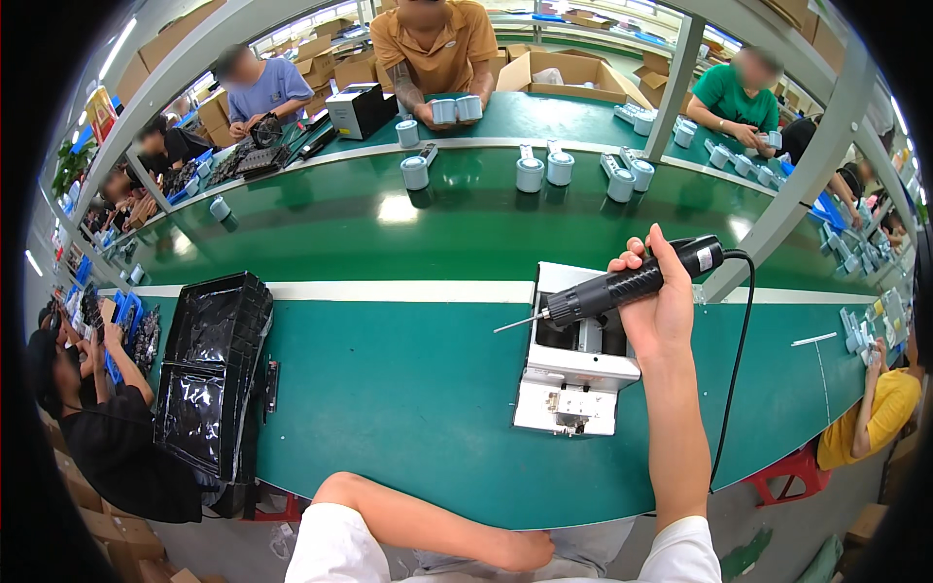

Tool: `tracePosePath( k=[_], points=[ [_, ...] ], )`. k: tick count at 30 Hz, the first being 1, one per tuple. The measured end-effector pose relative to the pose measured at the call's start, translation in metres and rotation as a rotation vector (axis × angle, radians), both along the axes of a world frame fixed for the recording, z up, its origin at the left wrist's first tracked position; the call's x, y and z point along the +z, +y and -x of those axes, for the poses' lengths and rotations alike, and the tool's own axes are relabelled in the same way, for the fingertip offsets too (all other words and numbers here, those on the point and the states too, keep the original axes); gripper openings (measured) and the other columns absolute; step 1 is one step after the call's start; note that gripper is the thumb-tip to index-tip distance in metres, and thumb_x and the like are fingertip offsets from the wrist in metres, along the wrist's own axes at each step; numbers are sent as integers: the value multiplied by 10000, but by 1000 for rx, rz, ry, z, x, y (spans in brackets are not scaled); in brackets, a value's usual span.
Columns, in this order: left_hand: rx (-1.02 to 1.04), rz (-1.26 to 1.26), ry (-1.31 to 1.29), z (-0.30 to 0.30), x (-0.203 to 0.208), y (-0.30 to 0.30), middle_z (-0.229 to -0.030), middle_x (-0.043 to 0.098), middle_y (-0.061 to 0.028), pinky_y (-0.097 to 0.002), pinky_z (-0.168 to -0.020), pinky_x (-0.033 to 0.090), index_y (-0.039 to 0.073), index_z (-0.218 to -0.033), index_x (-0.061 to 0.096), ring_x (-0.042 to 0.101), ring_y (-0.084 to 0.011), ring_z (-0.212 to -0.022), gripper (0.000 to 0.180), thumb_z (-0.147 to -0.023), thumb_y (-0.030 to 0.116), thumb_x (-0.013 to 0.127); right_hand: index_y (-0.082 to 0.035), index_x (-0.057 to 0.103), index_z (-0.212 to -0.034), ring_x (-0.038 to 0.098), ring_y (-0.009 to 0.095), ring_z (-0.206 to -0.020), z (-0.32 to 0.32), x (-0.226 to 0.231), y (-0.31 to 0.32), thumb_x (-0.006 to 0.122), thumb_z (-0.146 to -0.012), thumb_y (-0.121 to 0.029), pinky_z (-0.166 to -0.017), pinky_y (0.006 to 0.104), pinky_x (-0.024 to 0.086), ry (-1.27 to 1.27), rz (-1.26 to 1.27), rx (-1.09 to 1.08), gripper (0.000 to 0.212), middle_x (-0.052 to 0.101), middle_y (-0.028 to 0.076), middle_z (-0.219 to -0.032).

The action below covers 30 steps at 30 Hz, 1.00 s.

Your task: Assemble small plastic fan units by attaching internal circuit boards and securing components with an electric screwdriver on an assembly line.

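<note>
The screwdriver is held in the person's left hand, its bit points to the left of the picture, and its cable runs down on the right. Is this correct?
Not quite: in the head view, the right hand, not the left hand, holds the screwdriver. Its bit does point left, and its cable runs down on the right.

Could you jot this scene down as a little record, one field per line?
Right hand: holds a black corded screwdriver, bit pointing left
Left hand: by the front edge of the table; grip unclear
Below screwdriver: white-and-metal device
Table's left: black container
Beyond: glossy green strip bearing pale-blue parts
</note>
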<state>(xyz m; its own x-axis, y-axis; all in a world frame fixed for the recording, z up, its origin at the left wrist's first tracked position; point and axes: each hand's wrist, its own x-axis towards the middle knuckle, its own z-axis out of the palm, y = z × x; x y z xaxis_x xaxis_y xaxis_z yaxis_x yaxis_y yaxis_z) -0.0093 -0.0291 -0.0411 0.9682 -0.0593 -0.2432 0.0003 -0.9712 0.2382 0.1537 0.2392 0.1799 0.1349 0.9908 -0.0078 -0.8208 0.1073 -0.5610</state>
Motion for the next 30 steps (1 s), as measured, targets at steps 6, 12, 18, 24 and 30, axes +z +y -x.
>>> tracePosePath(
  k=[6,12,18,24,30],
  points=[
    [4,46,-41,-1,-15,-1,-858,722,-103,-437,-694,523,48,-770,742,682,-278,-810,140,-690,143,676,-112,471,-916,515,112,-705,1,1,0,651,-928,-183,-769,317,469,-1,0,-5,195,525,18,-812],
    [44,74,-76,2,-3,2,-832,719,-109,-431,-706,524,49,-761,740,681,-285,-810,125,-701,126,661,-107,484,-864,493,106,-695,0,0,0,638,-947,-266,-746,298,465,29,-37,0,237,497,18,-815],
    [14,71,-59,0,-8,2,-857,720,-111,-420,-710,524,44,-780,739,682,-280,-813,141,-701,129,659,-107,487,-844,489,101,-694,-1,0,1,612,-962,-323,-727,284,461,81,-51,7,276,485,15,-808],
    [26,42,-95,2,-5,2,-839,715,-97,-417,-713,520,50,-770,733,680,-272,-798,133,-697,135,663,-90,494,-845,482,102,-687,1,3,0,622,-954,-333,-719,273,462,85,-46,-5,296,475,24,-808],
    [6,4,-60,2,4,5,-848,694,-81,-414,-731,518,71,-802,706,672,-262,-825,137,-725,164,641,-88,506,-863,483,105,-690,0,2,0,625,-953,-331,-725,275,462,71,-38,-7,285,477,24,-810]
  ],
)
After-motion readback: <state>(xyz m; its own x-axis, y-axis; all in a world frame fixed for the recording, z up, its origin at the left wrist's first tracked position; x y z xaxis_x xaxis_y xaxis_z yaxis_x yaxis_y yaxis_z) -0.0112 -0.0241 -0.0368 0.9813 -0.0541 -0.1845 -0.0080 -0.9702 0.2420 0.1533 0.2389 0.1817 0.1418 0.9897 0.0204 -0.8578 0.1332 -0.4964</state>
